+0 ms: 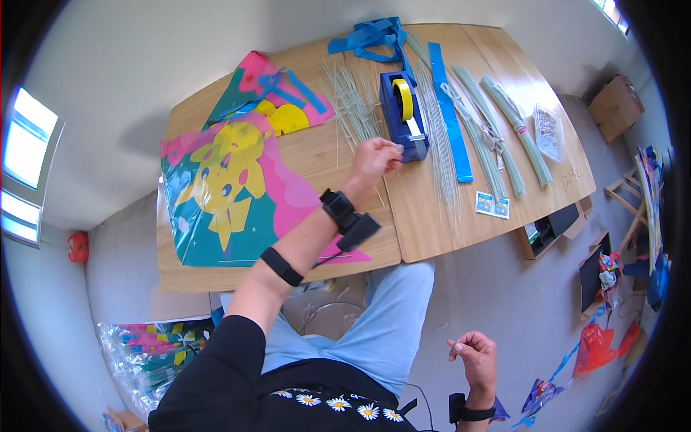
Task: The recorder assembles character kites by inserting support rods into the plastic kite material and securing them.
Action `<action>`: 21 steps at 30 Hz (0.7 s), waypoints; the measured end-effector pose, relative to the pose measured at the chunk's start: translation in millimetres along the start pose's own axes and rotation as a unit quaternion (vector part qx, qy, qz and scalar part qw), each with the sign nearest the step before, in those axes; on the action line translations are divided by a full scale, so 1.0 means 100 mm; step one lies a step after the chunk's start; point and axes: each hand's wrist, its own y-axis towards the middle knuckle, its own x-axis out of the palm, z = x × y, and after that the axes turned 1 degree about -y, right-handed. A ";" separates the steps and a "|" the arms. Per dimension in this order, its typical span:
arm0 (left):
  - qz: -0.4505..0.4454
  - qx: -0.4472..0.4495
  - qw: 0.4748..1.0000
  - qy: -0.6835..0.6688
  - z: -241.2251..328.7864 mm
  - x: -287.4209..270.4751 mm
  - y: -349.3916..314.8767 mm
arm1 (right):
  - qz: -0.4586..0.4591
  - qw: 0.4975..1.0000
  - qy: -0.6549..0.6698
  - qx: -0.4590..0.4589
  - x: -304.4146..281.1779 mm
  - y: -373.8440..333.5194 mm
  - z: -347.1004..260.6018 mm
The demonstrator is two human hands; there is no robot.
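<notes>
Evidently, the left hand [378, 159] is stretched over the table [439, 237], its fingertips drawn together at the front end of the blue dispenser [389, 111], in which a yellow roll [403, 99] is mounted; whether tape is gripped between them cannot be told. The right hand [478, 356] is held well apart from the table, low beside the right thigh, with its fingers loosely curled and the thumb brought near the index finger; whether something thin is pinched there cannot be told either. The dispenser is placed near the middle of the table, flanked on both sides by thin loose rods [353, 108]. To its right, a flat blue strip [450, 115], tied pale bundles [518, 133] and a clear tub [548, 135] are laid out, and two small cards [492, 204] are set nearer the front edge. At the far edge, blue ribbon [376, 34] is heaped. The left part of the table is covered by a glossy sheet [234, 191], printed with a yellow cartoon figure on green and pink, and behind it another printed piece [252, 72] is partly overlapped. On the floor at the left, wrapped sheets [155, 342] are piled.
</notes>
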 end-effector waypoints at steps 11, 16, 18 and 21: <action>0.042 -0.160 0.868 -0.469 -0.18 0.57 0.04 | -0.007 0.999 -0.030 -0.022 -0.01 0.11 0.13; 0.067 -0.147 0.886 -0.435 -0.17 0.59 0.06 | 0.002 0.999 -0.031 -0.024 -0.01 0.13 0.15; 0.074 -0.142 0.896 -0.414 -0.20 0.61 0.09 | 0.009 0.999 -0.039 -0.032 -0.03 0.15 0.20; 0.079 -0.168 0.898 -0.399 -0.31 0.57 0.07 | 0.020 0.995 -0.095 -0.031 -0.08 0.14 0.28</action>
